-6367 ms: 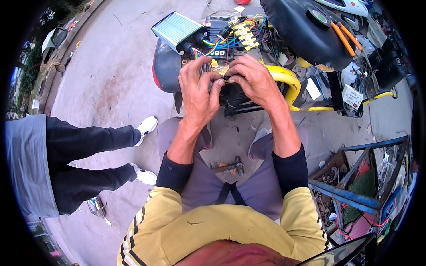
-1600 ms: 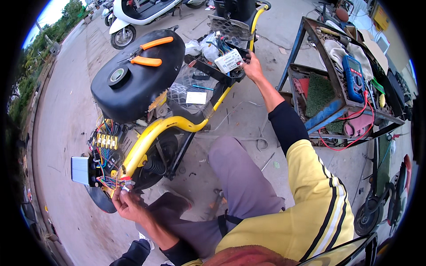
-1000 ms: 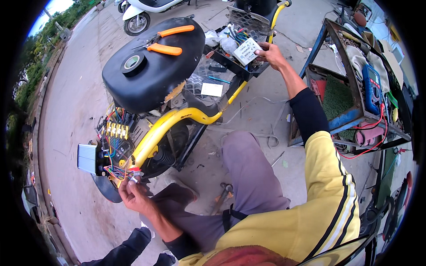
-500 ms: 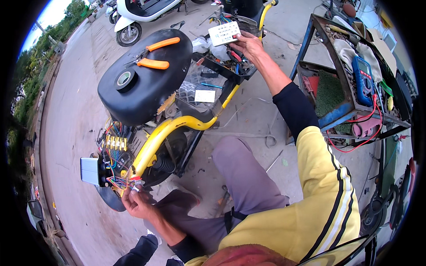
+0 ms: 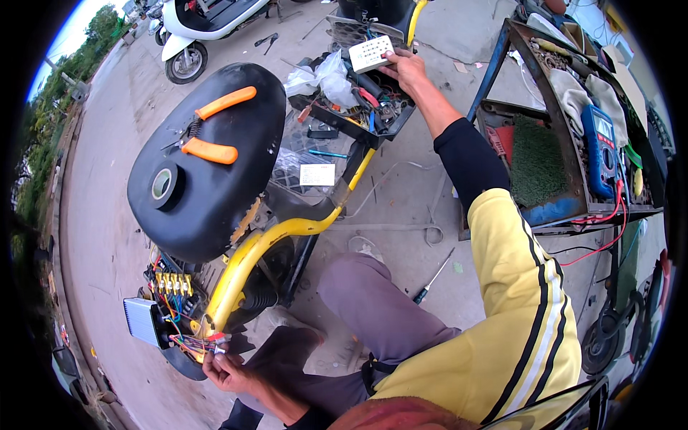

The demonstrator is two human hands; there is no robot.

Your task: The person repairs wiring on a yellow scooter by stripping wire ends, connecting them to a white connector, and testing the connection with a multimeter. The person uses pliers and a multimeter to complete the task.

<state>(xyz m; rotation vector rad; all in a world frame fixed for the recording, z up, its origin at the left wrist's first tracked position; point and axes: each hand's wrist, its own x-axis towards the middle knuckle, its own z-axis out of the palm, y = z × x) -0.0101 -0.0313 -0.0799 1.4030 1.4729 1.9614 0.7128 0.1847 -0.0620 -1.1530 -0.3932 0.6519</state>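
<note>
My right hand (image 5: 405,69) grips a small white box (image 5: 370,54) with rows of dark marks on its face, thumb on its right end. It is above a black tray of tools and parts (image 5: 387,118). At the lower left, my left hand (image 5: 228,374) pinches a small pale connector (image 5: 219,350) at the end of a bundle of coloured wires (image 5: 188,345). The wires run to a silver finned controller (image 5: 143,322) beside the yellow scooter frame (image 5: 239,269). A yellow terminal block (image 5: 174,284) is just behind.
Orange-handled pliers (image 5: 209,152) and a black tape roll (image 5: 167,185) lie on the black seat (image 5: 240,118). A white card (image 5: 317,175) is on the footboard. At right stands a metal cart (image 5: 548,212) with a blue multimeter (image 5: 600,148). A screwdriver (image 5: 423,294) lies on the ground.
The whole view has shifted, so the seat and controller sit lower in the picture. My right hand has carried the white box slightly rightward. My left hand keeps its pinch at the wires.
</note>
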